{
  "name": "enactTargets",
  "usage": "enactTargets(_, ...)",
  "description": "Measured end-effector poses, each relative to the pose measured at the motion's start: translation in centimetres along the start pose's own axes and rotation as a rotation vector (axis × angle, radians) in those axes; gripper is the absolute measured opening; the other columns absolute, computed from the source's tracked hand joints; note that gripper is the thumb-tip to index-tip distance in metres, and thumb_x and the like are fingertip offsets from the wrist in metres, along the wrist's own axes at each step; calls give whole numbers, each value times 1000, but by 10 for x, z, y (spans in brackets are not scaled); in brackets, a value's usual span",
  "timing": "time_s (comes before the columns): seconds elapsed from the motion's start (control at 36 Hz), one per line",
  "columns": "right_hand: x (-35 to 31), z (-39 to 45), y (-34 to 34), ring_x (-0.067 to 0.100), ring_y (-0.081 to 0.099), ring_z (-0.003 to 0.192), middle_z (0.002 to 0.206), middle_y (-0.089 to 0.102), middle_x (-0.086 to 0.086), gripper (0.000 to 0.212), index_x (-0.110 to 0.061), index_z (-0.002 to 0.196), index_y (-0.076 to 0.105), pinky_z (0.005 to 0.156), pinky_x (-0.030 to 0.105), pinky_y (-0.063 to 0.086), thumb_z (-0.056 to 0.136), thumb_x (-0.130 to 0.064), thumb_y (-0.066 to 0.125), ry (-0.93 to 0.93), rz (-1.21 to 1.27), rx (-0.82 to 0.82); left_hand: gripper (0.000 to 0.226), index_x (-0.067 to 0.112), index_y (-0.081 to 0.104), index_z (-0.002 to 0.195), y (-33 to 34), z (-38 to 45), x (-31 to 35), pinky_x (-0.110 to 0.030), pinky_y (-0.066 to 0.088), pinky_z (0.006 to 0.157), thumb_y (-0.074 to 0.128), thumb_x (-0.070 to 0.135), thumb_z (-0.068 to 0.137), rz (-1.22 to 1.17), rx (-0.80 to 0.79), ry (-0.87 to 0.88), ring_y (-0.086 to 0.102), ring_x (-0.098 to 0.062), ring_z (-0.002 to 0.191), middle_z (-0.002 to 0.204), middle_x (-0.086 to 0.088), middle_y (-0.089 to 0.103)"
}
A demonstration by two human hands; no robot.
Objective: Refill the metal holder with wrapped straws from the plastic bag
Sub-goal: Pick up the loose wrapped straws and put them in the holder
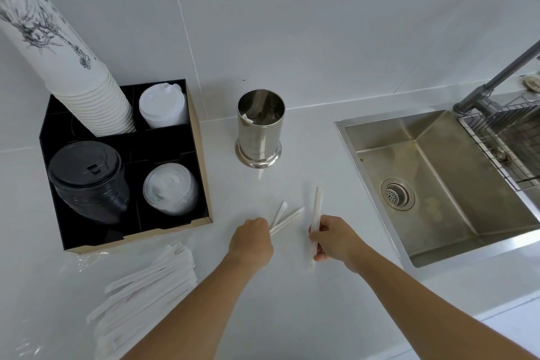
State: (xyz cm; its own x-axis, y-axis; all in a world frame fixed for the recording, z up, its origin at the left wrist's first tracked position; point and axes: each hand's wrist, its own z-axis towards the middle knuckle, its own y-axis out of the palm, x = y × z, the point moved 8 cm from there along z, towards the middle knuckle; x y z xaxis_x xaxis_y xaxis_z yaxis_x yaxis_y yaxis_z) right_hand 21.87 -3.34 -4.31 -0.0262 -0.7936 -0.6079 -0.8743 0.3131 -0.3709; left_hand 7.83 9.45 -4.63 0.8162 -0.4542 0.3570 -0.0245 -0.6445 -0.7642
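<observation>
The shiny metal holder point(260, 128) stands upright on the white counter near the back wall, with a wrapped straw or two showing inside. My left hand point(251, 240) is shut on two wrapped straws point(285, 218) that fan out up and to the right. My right hand point(333, 238) grips a bundle of wrapped straws point(316, 207) held nearly upright, in front of the holder. The clear plastic bag point(84, 260) lies at the lower left with a pile of wrapped straws point(149, 283) spilling from it.
A black cup organiser point(201, 172) on the left holds stacked paper cups point(70, 61), white lids, black lids point(87, 178) and clear lids. A steel sink point(438, 178) with a tap and a wire rack point(508, 137) lies to the right.
</observation>
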Motion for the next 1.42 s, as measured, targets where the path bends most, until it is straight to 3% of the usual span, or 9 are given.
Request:
enactTargets(0.17,-9,-6,6,19,66,56,76,64,10,18,-8,94,66,61,36,60,81,2,59,-4,154,-54,11,10,62,87,-4,0,-9,-27,40,59,54,5,81,-144,-20,13,54,-23,73,91,-8,63)
enactTargets(0.33,-26,-11,17,24,66,63,83,64,16,24,-9,106,63,61,37,60,85,2,61,-16,242,-113,20,15,46,61,-9,-5,-14,-23,37,47,52,5,77,-361,-80,23,47,-17,55,63,1,48)
enactTargets(0.44,-36,-14,24,22,68,63,88,66,17,28,-12,109,62,60,35,59,85,2,62,-34,272,-138,9,10,63,76,-10,-12,-13,-42,61,74,54,7,76,-566,-156,30,71,-26,72,72,-5,69)
enactTargets(0.61,-54,-19,32,20,71,64,89,70,16,32,-14,110,64,62,33,58,84,5,61,-99,335,-194,16,16,70,86,-18,-17,-7,-32,62,73,59,8,79,-706,-175,75,73,-13,71,83,-6,74)
enactTargets(0.86,-86,-20,27,21,70,66,85,69,15,26,-10,107,67,63,31,58,84,1,66,-140,411,-205,18,15,71,99,-35,-20,8,-38,61,79,63,12,83,-705,-169,170,74,-16,78,90,-5,75)
enactTargets(1.0,-104,-18,19,19,66,61,89,67,17,19,-5,104,68,62,30,58,86,-12,71,-159,401,-160,12,17,73,89,-52,-17,15,-43,61,78,64,18,81,-706,-143,221,73,-20,77,83,-6,74)
enactTargets(1.19,-159,-21,-3,19,65,60,78,70,16,6,-2,89,67,59,30,57,85,-6,68,-310,335,-112,11,23,71,80,-101,-12,28,-52,57,82,60,20,76,-678,-58,330,69,-27,79,76,-3,71)
enactTargets(1.36,-220,-31,-31,17,68,58,68,70,9,8,-6,80,66,56,28,57,85,0,67,-492,288,-64,26,42,72,93,-161,-8,46,-28,53,76,56,24,83,-669,-9,465,68,-6,78,81,10,74)
enactTargets(1.42,-240,-34,-42,14,68,57,63,70,4,10,-8,79,67,56,28,58,85,1,68,-539,273,-44,28,38,72,100,-180,-2,48,-33,54,82,56,21,86,-659,19,475,70,-10,86,89,7,75)
